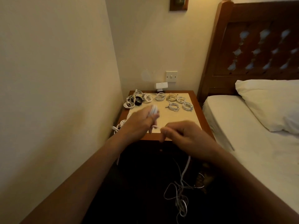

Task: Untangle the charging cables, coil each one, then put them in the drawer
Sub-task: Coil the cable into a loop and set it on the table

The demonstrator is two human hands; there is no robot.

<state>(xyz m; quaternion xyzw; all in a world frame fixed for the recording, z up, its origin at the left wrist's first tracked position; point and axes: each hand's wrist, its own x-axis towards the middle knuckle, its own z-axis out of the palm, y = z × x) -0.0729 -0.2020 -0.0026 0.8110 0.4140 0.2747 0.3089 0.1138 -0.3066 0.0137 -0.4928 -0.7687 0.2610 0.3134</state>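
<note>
Bare forearms (84, 173), bare left hand (141, 121), right hand (187, 135)

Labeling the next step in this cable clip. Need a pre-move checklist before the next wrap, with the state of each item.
1. Left hand grips the white coil wound on its fingers: ok.
2. Right hand pinches the trailing cable: ok.
3. Trailing cable free to feed: not ok, it runs down into a tangle.
4. Room on the nightstand to set the coil down: ok, there is a bare patch in front of the coiled cables.
5. Drawer open: cannot tell, the front is in the dark.
</note>
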